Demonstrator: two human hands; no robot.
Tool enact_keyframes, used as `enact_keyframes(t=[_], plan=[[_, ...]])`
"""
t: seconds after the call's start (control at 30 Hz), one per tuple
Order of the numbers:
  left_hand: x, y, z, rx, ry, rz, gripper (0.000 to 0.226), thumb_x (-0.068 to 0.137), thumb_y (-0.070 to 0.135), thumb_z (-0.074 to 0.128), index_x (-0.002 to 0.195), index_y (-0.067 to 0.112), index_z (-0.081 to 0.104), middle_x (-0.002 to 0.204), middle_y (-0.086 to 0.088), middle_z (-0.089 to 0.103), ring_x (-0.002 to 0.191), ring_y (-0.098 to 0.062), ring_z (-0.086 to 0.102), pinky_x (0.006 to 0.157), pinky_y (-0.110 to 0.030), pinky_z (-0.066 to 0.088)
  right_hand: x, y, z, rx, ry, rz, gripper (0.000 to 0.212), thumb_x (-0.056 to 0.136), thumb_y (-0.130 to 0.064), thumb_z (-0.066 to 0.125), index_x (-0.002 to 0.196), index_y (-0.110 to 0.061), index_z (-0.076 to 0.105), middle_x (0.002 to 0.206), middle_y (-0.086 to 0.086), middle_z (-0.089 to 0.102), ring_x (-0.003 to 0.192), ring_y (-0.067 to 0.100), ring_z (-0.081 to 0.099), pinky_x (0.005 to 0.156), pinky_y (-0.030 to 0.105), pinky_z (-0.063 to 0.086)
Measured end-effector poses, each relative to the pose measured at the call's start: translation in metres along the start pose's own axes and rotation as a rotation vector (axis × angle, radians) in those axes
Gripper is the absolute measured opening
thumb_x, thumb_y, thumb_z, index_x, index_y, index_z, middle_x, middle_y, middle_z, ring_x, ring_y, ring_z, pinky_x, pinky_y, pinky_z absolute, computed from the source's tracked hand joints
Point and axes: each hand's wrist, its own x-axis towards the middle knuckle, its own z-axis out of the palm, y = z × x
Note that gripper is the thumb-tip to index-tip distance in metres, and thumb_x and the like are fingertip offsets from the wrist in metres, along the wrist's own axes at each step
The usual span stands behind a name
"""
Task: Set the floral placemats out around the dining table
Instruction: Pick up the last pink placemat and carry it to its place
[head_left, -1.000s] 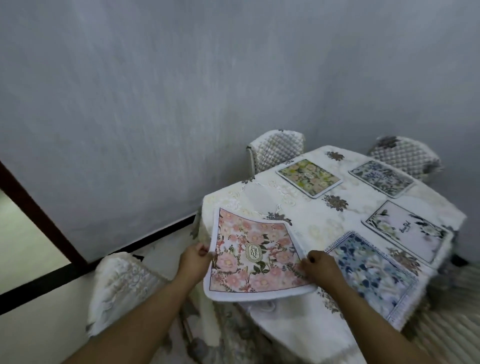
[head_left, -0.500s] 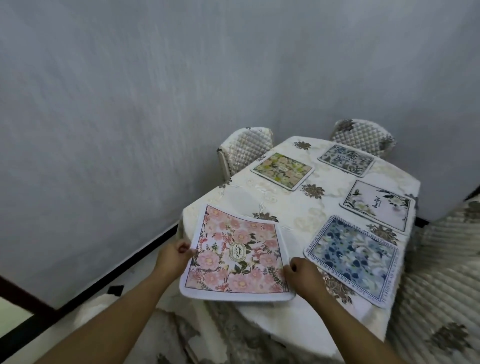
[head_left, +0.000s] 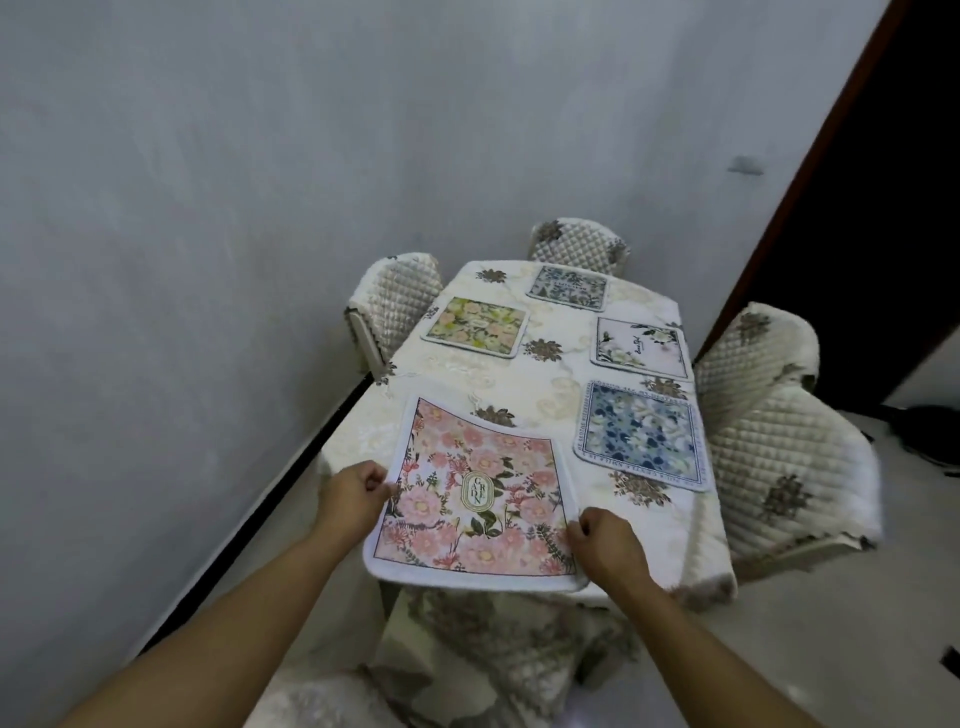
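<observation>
Now squared up w/ the desk (head_left: 550, 395) end-on; a sec ago I was seeing it from its left corner, so I've swung round to the near end. Wall at left, dark doorway at right.

Chairs: quilted chair (head_left: 769, 415) on the right side, another (head_left: 387, 301) on the left, a third (head_left: 579, 244) at the far end.

Mats already down, 4 of them: blue one (head_left: 641, 434) near right, white one w/ script (head_left: 639, 345) behind it, green-yellow one (head_left: 475, 325) far left, pale blue one (head_left: 569, 286) at far end. All flat, well apart from each other.

Pink floral placemat (head_left: 475, 493): in my grip, over the near left corner of the desk, its near edge overhanging. Far edge sags in the middle, so I judge it not fully laid.

Left hand (head_left: 356, 499): fingers closed on the mat's left edge. Right hand (head_left: 605, 543): fingers closed on its right edge nr the bottom corner.

Meaning: the view changed more than the mat did. Looks like the last open spot on this side; needs sliding further on, then letting go.
</observation>
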Motion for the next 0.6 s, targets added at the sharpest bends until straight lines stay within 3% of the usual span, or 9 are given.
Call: enact_keyframes(t=[0.07,0.17,0.27,0.37,0.5,0.6], plan=[[0.005,-0.001,-0.001,0.032,-0.031,0.034,0.012,0.086,0.017,0.071,0.079,0.010,0.065,0.074,-0.002,0.069,0.070,-0.019,0.063,0.059,-0.026,0.044,-0.012,-0.001,0.004,0.004,0.008,0.060,0.033,0.091,-0.033,0.050,0.061,-0.020,0.044,0.061,0.000,0.054,0.065,0.026,0.059,0.056,0.032,0.038],[0.023,-0.003,0.008,0.041,-0.089,0.054,0.011,0.085,0.014,0.071,0.077,0.009,0.065,0.075,-0.004,0.071,0.072,-0.022,0.066,0.066,-0.033,0.051,-0.016,0.002,0.013,-0.002,0.017,0.126,0.032,0.092,-0.034,0.050,0.063,-0.021,0.044,0.061,-0.004,0.052,0.065,0.023,0.057,0.055,0.030,0.037],[0.051,-0.008,0.025,0.069,-0.113,0.051,0.011,0.084,0.017,0.072,0.075,0.014,0.065,0.074,0.001,0.070,0.070,-0.015,0.064,0.062,-0.028,0.049,-0.006,0.006,0.025,0.012,0.039,0.178,0.032,0.093,-0.034,0.049,0.064,-0.023,0.044,0.063,-0.004,0.054,0.067,0.022,0.059,0.058,0.030,0.040],[0.084,-0.015,0.049,0.098,-0.126,0.050,0.017,0.083,0.020,0.073,0.070,0.021,0.061,0.071,0.007,0.066,0.068,-0.009,0.060,0.056,-0.024,0.042,0.025,0.015,0.040,0.023,0.047,0.191,0.031,0.094,-0.035,0.047,0.066,-0.022,0.047,0.066,-0.001,0.057,0.068,0.023,0.058,0.060,0.031,0.043],[0.130,-0.027,0.076,0.165,-0.137,0.046,0.016,0.083,0.021,0.072,0.073,0.018,0.060,0.073,0.002,0.065,0.070,-0.016,0.060,0.058,-0.028,0.041,0.074,0.027,0.067,0.035,0.021,0.187,0.030,0.097,-0.035,0.045,0.070,-0.021,0.047,0.070,0.001,0.057,0.073,0.026,0.061,0.061,0.032,0.042],[0.159,-0.036,0.094,0.190,-0.138,0.027,0.015,0.084,0.021,0.072,0.074,0.019,0.061,0.071,0.006,0.063,0.067,-0.012,0.057,0.055,-0.024,0.038,0.105,0.032,0.087,0.050,-0.015,0.194,0.028,0.097,-0.034,0.045,0.073,-0.020,0.049,0.077,0.006,0.064,0.076,0.027,0.062,0.062,0.031,0.043]])
